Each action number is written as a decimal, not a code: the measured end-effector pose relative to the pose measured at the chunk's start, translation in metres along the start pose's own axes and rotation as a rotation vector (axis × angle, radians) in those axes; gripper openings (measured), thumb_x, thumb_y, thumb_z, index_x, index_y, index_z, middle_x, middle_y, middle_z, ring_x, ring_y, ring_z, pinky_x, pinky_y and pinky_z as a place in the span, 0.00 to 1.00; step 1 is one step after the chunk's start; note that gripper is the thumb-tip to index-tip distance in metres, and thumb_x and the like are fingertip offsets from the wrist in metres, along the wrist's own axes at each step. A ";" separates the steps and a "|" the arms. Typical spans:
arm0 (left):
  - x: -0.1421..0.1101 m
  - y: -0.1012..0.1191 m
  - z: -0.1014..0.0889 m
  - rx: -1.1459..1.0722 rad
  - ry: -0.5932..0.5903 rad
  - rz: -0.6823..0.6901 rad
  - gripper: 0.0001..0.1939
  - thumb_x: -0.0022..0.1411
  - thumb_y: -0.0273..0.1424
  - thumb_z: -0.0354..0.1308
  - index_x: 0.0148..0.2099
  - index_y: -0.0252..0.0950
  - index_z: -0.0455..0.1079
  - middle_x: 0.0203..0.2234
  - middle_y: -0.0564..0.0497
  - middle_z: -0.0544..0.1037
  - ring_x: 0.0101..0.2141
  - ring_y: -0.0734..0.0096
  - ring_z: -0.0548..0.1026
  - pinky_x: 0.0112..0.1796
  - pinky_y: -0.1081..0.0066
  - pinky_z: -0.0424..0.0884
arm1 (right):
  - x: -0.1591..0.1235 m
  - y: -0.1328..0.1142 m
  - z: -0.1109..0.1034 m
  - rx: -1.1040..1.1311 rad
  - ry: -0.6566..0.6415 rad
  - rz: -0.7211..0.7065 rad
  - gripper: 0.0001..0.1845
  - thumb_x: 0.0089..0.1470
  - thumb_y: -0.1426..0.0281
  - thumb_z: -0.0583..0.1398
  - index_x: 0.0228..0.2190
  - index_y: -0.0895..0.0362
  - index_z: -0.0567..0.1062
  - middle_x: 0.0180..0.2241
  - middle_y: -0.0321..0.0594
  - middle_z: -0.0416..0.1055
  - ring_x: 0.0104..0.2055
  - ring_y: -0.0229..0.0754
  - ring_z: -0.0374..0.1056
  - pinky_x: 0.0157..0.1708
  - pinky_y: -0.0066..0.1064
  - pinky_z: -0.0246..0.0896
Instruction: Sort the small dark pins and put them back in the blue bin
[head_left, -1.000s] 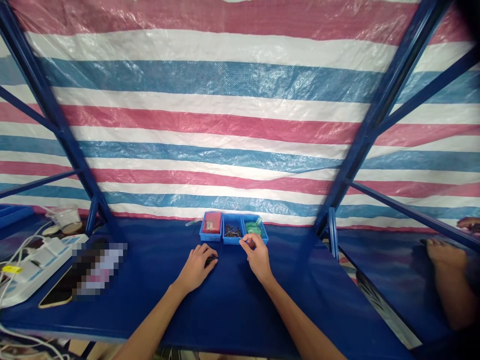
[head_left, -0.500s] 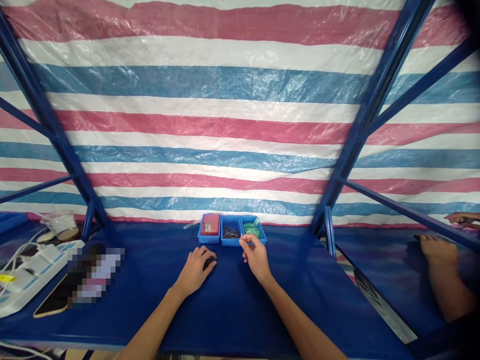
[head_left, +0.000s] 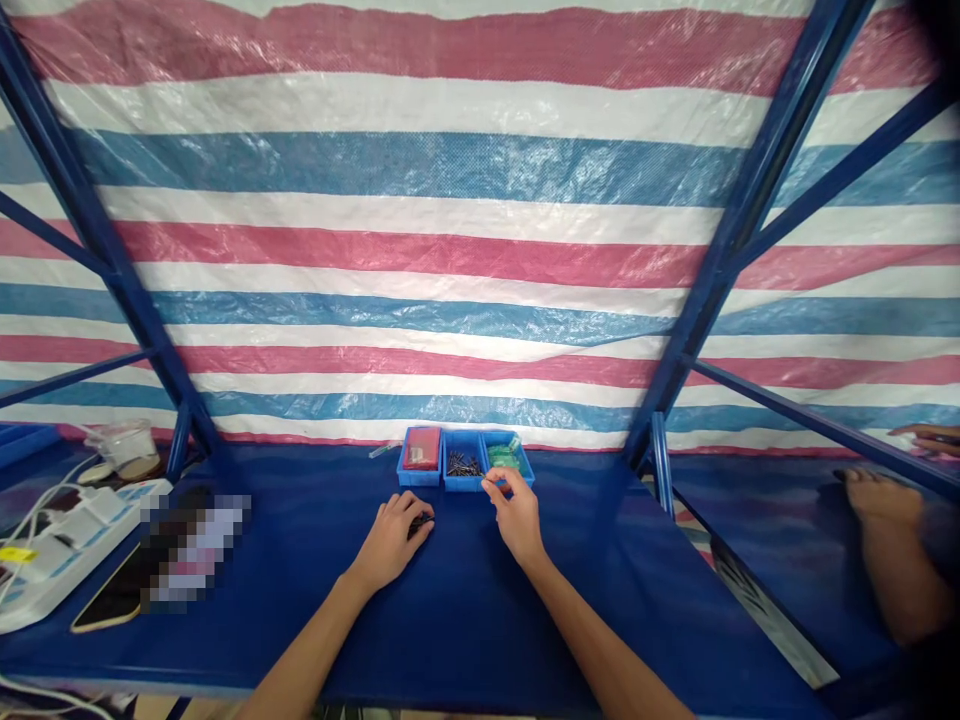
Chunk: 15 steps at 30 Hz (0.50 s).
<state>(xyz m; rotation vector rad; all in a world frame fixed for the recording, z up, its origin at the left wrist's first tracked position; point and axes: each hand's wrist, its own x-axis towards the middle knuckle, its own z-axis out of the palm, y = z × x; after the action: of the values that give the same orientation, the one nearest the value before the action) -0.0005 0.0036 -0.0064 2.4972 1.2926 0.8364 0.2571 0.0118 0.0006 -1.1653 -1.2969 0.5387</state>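
My left hand (head_left: 394, 540) rests on the blue table, its fingers curled round a small bunch of dark screws (head_left: 421, 521) that shows between thumb and forefinger. Just in front of the bins, my right hand (head_left: 516, 515) is closed in a pinch. Whatever lies between its fingertips is too small to make out. The middle blue bin (head_left: 463, 487) holds many loose dark screws (head_left: 463, 464). To its left a bin contains a red packet (head_left: 421, 447); the bin on the right has a green packet (head_left: 502, 457), partly covered by my right hand.
At the left lie a white power strip (head_left: 90, 540) with cables, a phone (head_left: 112, 595) and a clear plastic cup (head_left: 127, 440). A small clear tube (head_left: 384, 450) is beside the bins. Blue frame posts (head_left: 720, 260) flank the table. Another person's arm (head_left: 892, 550) rests at the right.
The right hand's fingertips have shifted very slightly right, away from the middle bin. My left hand stays in place on the screws. The view has moved a touch.
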 end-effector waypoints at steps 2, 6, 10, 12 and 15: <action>0.000 -0.001 0.000 0.001 -0.003 -0.004 0.11 0.76 0.40 0.52 0.49 0.44 0.74 0.45 0.49 0.75 0.45 0.59 0.72 0.45 0.59 0.67 | 0.000 0.002 0.000 0.051 -0.002 0.076 0.23 0.58 0.46 0.63 0.38 0.54 0.79 0.35 0.42 0.77 0.30 0.44 0.72 0.20 0.29 0.63; -0.001 -0.001 0.001 0.006 -0.004 -0.005 0.10 0.76 0.39 0.52 0.49 0.44 0.73 0.45 0.50 0.75 0.45 0.60 0.72 0.45 0.60 0.67 | 0.002 0.005 0.000 0.147 -0.013 0.125 0.28 0.57 0.43 0.62 0.42 0.55 0.78 0.39 0.44 0.78 0.28 0.43 0.73 0.15 0.26 0.61; -0.001 0.000 -0.001 0.010 -0.003 -0.009 0.10 0.76 0.39 0.53 0.49 0.44 0.74 0.45 0.50 0.75 0.45 0.60 0.73 0.45 0.61 0.67 | 0.000 0.005 0.002 0.099 -0.062 0.141 0.26 0.56 0.44 0.64 0.39 0.54 0.78 0.33 0.41 0.77 0.24 0.40 0.69 0.16 0.26 0.60; 0.000 0.001 -0.001 0.008 -0.004 -0.008 0.10 0.76 0.40 0.53 0.49 0.45 0.74 0.45 0.50 0.75 0.44 0.61 0.73 0.45 0.61 0.67 | -0.001 0.005 0.003 0.048 -0.061 0.105 0.23 0.57 0.46 0.65 0.35 0.54 0.78 0.31 0.39 0.75 0.25 0.40 0.68 0.19 0.28 0.61; 0.000 0.001 -0.001 0.008 0.001 -0.006 0.10 0.76 0.39 0.53 0.49 0.44 0.74 0.45 0.50 0.76 0.44 0.61 0.73 0.45 0.60 0.67 | -0.001 0.004 0.002 -0.013 -0.039 -0.018 0.19 0.58 0.50 0.65 0.33 0.53 0.77 0.34 0.39 0.75 0.32 0.43 0.70 0.31 0.32 0.67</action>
<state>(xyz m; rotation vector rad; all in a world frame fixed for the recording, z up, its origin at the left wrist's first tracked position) -0.0003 0.0028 -0.0046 2.4979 1.3051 0.8329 0.2563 0.0134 -0.0037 -1.1579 -1.3448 0.5425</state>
